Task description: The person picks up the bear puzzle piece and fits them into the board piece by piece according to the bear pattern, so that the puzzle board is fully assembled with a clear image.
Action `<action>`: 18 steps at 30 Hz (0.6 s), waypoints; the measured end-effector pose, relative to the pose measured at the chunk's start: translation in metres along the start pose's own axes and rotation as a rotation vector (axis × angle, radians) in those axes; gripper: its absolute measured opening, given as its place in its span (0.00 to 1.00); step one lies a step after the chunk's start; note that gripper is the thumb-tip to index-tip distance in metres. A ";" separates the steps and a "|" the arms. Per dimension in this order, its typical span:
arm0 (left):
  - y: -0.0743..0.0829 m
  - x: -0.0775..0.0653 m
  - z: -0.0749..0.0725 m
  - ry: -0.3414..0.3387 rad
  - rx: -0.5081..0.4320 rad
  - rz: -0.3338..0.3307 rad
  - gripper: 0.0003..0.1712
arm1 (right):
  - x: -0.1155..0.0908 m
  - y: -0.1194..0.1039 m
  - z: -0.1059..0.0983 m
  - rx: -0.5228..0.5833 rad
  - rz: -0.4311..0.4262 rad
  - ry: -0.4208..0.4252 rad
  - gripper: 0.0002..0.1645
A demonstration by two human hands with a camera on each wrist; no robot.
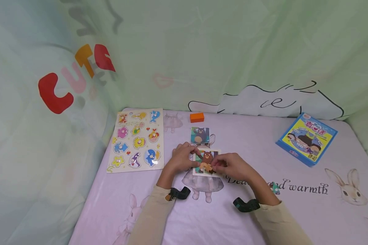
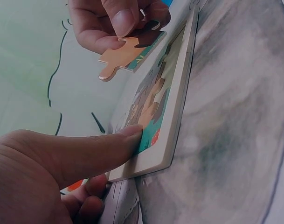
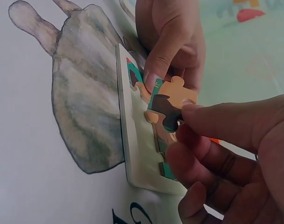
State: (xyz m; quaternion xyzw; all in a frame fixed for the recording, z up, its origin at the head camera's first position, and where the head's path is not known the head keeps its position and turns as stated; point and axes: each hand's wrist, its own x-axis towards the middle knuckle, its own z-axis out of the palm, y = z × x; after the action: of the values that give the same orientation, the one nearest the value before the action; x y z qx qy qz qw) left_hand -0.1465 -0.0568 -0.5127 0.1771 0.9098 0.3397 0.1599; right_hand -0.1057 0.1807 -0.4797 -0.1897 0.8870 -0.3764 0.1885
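Observation:
In the head view a small framed bear jigsaw puzzle (image 1: pixel 199 175) lies mid-table. My left hand (image 1: pixel 182 158) holds its left side. The left wrist view shows that thumb (image 2: pixel 109 147) pressing on fitted pieces beside the pale rim, the other fingers curled at the edge. Between thumb and fingertips my right hand (image 1: pixel 234 166) pinches a jigsaw piece (image 3: pixel 172 100), orange and brown with a green edge. It is held tilted over the frame, above a bare pale part of the bed (image 3: pixel 142 133). Just behind the frame lies a bear picture card (image 1: pixel 200 135).
At the left lies a board of sea-animal shapes (image 1: pixel 145 137). An orange block (image 1: pixel 197 117) sits at the back, and a blue and yellow box (image 1: pixel 306 139) at the right. A small teal patterned piece (image 1: pixel 275 188) shows beside the right forearm. Curtains hang behind the table.

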 end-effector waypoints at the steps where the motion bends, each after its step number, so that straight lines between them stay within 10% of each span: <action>1: 0.000 0.000 0.000 -0.001 0.000 0.000 0.14 | 0.000 0.000 0.000 0.002 0.001 0.002 0.02; 18: -0.001 0.000 -0.001 0.004 0.012 0.018 0.14 | 0.001 -0.001 0.009 0.023 0.012 -0.018 0.03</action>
State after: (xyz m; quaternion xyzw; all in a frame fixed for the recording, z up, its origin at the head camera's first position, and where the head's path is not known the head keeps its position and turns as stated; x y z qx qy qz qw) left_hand -0.1467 -0.0579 -0.5126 0.1853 0.9104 0.3362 0.1541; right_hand -0.1020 0.1743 -0.4850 -0.1854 0.8820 -0.3839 0.2009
